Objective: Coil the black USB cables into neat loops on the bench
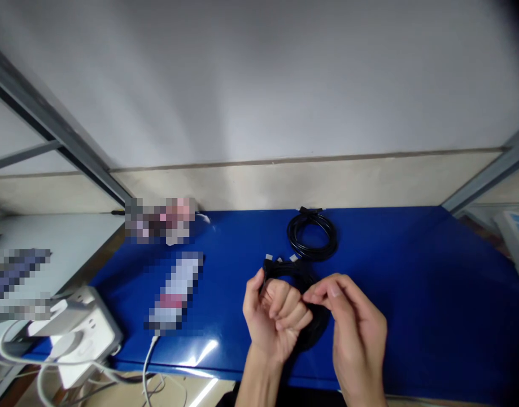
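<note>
My left hand [273, 317] is closed in a fist around a coiled black cable [296, 273], held just above the blue table top [411, 282]. Several silvery connector ends stick up at the coil's far side. My right hand [353, 330] is beside it, thumb and forefinger pinched on the cable at the coil's right edge. A second coiled black cable [312, 234] lies flat on the blue surface farther back, apart from both hands.
A white power strip [85, 333] with white cords sits at the table's near left corner. Blurred-out items lie on the left part of the table. Grey metal frame bars [56, 133] rise at left and right. A pale wall stands behind.
</note>
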A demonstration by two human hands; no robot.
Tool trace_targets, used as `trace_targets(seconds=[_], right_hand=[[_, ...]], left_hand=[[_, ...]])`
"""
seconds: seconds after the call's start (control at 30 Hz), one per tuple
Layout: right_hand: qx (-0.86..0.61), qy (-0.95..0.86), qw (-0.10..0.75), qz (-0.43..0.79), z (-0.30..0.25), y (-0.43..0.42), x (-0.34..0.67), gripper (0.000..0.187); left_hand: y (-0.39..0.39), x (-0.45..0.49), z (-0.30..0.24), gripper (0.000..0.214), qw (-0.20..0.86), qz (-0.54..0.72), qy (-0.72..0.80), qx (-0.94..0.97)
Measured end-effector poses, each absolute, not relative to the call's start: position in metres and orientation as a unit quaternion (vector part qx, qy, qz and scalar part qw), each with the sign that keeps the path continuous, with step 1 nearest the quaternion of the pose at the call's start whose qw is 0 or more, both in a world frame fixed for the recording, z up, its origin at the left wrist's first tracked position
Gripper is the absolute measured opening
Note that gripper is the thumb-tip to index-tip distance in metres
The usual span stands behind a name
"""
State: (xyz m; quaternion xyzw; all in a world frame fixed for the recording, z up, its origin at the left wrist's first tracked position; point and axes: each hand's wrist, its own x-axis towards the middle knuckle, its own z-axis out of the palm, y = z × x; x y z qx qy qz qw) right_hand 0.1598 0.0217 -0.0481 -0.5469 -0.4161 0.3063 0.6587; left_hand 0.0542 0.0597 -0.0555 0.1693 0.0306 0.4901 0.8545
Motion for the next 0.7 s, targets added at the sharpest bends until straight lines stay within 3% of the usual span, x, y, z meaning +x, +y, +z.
trace_targets(seconds=[0.7], right_hand=[[-0.549, -0.444, 0.644, 0.295, -0.0417, 0.0247, 0.1577, 0.04]], left_hand=[[0.0608, 0.0537, -0.0534, 0.072, 0.845, 0.497, 0.038, 0.192]])
